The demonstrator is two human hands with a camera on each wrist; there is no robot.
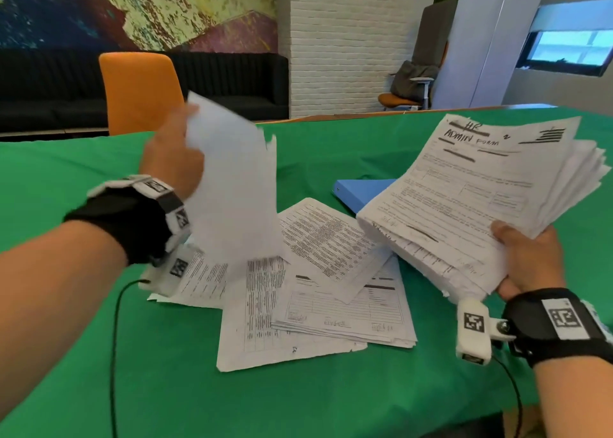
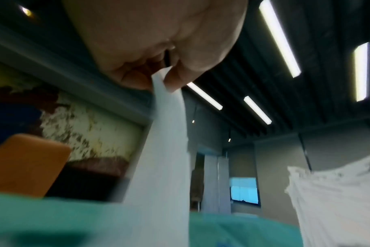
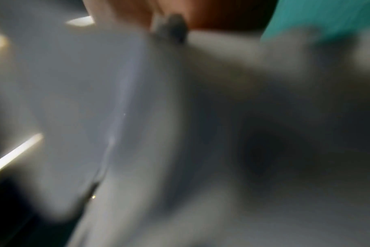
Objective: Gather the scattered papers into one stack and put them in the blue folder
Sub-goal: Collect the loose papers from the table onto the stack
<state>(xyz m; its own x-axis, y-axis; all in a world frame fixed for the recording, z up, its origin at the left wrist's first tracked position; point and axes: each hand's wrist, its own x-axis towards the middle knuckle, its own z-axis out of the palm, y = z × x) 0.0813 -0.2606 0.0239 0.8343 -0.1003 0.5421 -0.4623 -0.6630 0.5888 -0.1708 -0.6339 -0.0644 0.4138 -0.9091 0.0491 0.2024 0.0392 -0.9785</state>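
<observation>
Papers: loose pile (image 1: pixel 318 291) mid-table; limp, light, take by edges.
Left hand (image 1: pixel 172 158): pinching lifted sheets (image 1: pixel 235 185).
Right hand (image 1: pixel 527 261): gripping thick stack (image 1: pixel 471 188).
Blue folder (image 1: pixel 361 190): behind the pile.

The head camera sits high, looking forward and down across the green counter (image 1: pixel 331 388) toward the orange chair (image 1: pixel 139 89) and the far wall. The left wrist camera sits low under the left hand (image 2: pixel 158 41), very close, tilted up past a hanging sheet (image 2: pixel 165 150) to the ceiling lights (image 2: pixel 279 36); it shares the orange chair, the window (image 1: pixel 567 51) and the right-hand stack (image 1: pixel 481 198) with the head view. The right wrist camera is pressed against paper, blurred, sharing only a corner of green cloth.
</observation>
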